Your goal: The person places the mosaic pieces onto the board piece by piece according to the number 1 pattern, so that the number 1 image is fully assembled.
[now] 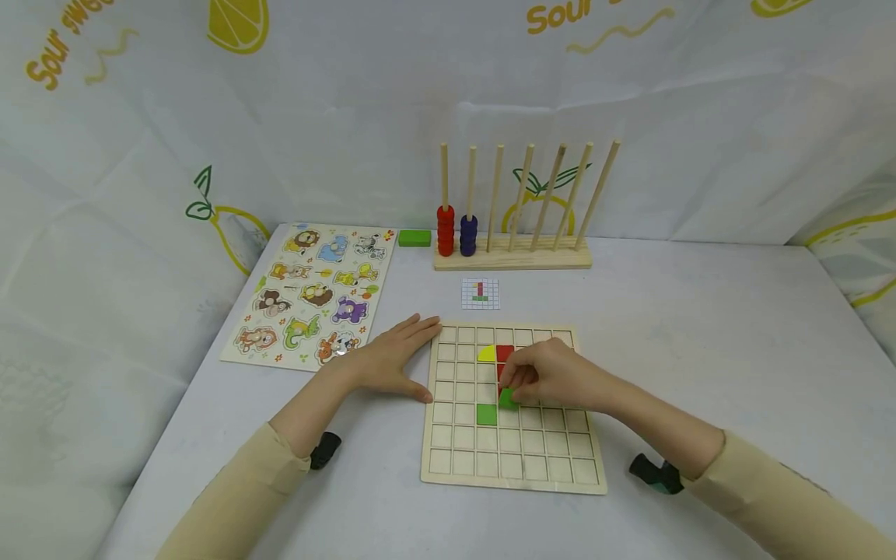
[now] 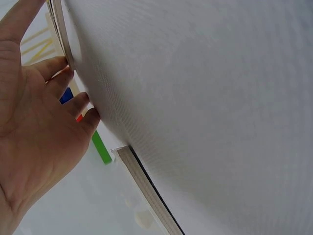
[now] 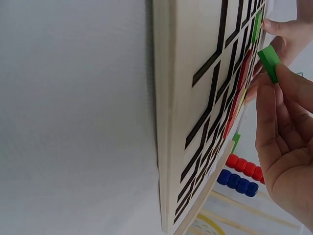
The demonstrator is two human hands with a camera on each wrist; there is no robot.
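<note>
A wooden grid board (image 1: pixel 448 463) lies flat on the table. In it sit a green square tile (image 1: pixel 486 414), a yellow quarter-round tile (image 1: pixel 488 355) and a column of red tiles (image 1: pixel 505 354), partly hidden by the right hand. My right hand (image 1: pixel 556 376) pinches another green square tile (image 3: pixel 268 62) between thumb and fingertips, tilted just above the board beside the placed green one. My left hand (image 1: pixel 388 358) lies at the board's left edge, fingers extended, with thumb and fingertips touching the rim.
Behind the board lies a small pattern card (image 1: pixel 481 294). Farther back stands a wooden peg rack (image 1: pixel 514 263) with red beads (image 1: pixel 446 232) and blue beads (image 1: pixel 468 236). A green block (image 1: pixel 414 238) is beside it. An animal puzzle board (image 1: pixel 308 299) lies at left, close to the left hand.
</note>
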